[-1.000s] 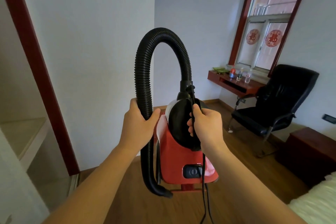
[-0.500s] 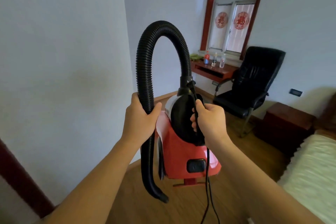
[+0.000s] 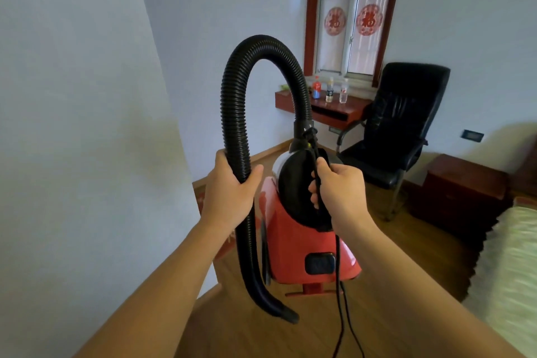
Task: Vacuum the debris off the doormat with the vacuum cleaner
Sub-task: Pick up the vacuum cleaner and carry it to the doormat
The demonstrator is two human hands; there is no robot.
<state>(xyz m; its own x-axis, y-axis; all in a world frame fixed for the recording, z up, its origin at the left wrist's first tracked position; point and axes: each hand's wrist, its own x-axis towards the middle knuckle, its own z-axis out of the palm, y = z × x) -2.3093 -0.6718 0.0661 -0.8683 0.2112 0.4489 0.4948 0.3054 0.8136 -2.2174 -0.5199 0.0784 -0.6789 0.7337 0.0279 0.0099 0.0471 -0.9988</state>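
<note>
I carry a red vacuum cleaner [image 3: 293, 244] in the air in front of me, above the wooden floor. My right hand [image 3: 341, 192] grips its black top handle together with the black power cord [image 3: 338, 285], which hangs down. My left hand [image 3: 229, 192] grips the black ribbed hose [image 3: 235, 113], which arches up over the body and ends in a nozzle [image 3: 279, 311] hanging low. A strip of red doormat [image 3: 200, 200] shows past the wall corner, mostly hidden behind my left hand and the vacuum.
A white wall [image 3: 87, 125] stands close on my left. A black office chair [image 3: 398, 131] sits by a red wall shelf [image 3: 334, 110] with bottles under the window. A dark wooden cabinet [image 3: 462, 192] and a bed edge [image 3: 511, 270] are on the right.
The view has swung right: the door frame has left the view, the window and chair moved towards the centre, the bed came into view. Both hands keep their grips on hose and handle.
</note>
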